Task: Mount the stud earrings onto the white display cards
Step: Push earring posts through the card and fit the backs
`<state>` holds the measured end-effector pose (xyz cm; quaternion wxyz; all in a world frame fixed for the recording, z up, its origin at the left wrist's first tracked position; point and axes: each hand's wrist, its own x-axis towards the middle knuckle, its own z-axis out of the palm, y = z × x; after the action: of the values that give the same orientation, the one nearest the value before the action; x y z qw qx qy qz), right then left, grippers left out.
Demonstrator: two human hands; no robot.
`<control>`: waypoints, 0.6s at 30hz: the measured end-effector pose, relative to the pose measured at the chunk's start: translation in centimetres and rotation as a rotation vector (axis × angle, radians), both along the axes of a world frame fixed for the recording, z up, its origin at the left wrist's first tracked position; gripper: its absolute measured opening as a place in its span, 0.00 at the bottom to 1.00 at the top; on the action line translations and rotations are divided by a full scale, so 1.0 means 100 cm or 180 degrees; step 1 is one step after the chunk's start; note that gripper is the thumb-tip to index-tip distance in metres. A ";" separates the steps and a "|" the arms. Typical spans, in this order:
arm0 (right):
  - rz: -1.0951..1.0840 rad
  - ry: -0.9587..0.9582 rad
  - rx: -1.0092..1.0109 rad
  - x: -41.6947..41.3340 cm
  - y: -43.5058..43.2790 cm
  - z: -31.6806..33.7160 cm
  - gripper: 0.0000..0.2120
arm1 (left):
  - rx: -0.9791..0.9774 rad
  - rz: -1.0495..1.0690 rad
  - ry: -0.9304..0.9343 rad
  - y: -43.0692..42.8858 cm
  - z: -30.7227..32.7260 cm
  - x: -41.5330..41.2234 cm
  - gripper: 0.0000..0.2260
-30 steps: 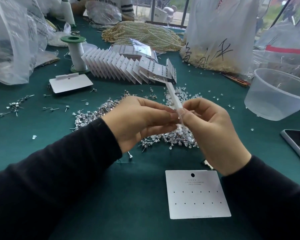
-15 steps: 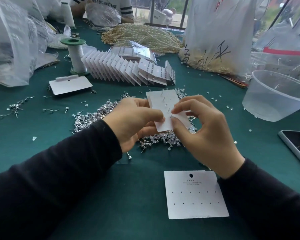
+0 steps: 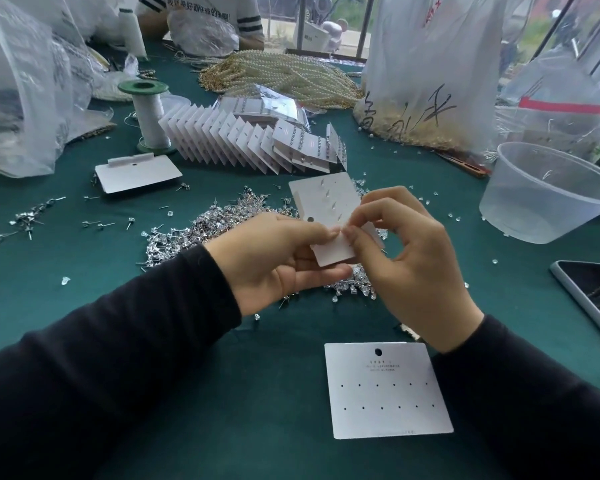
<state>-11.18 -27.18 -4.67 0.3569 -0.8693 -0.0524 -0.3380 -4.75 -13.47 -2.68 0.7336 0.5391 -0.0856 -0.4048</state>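
- My left hand (image 3: 274, 261) pinches the near end of the white card (image 3: 326, 216), thumb on top and fingers underneath, so the card is held above the pile of loose studs (image 3: 201, 230) on the green cloth (image 3: 84, 271).
- The card's long axis runs away from me and slightly left, with its back turned up; four stud posts (image 3: 329, 199) stick out of it in a line along that axis.
- My right hand (image 3: 409, 258) has thumb and forefinger closed at the card's right edge, just beyond the nearest post. I think they hold a small backing or stud, but it is too small to tell.
- The next free spot lies toward me from that line of posts, right at my right fingertips (image 3: 355, 233), so the right hand is the nearer one for the work.
- A blank card (image 3: 388, 389) with two rows of holes lies flat close to me, under my right wrist, well apart from the held one.
- Finished cards (image 3: 243, 140) stand in a row farther back.
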 end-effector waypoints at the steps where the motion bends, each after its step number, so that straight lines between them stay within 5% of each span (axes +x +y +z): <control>1: 0.0080 0.0048 0.0158 0.000 -0.003 0.003 0.02 | 0.0071 0.0041 -0.0074 0.000 0.000 0.000 0.03; 5: -0.0239 0.0223 0.0707 0.001 -0.040 0.024 0.08 | 0.0419 0.0306 -0.0582 0.001 -0.002 0.005 0.03; 12: -0.0513 0.2058 -0.0523 -0.005 -0.087 0.028 0.06 | 0.0609 0.0528 -0.0966 0.001 -0.006 0.013 0.02; 18: -0.0522 0.2129 -0.1160 -0.002 -0.079 0.020 0.05 | 0.0644 0.0555 -0.1068 0.001 -0.007 0.014 0.04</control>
<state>-11.40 -35.09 -2.64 0.1657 -0.9819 0.0773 -0.0486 -3.38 -13.41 -3.36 0.6835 0.6752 -0.1184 -0.2510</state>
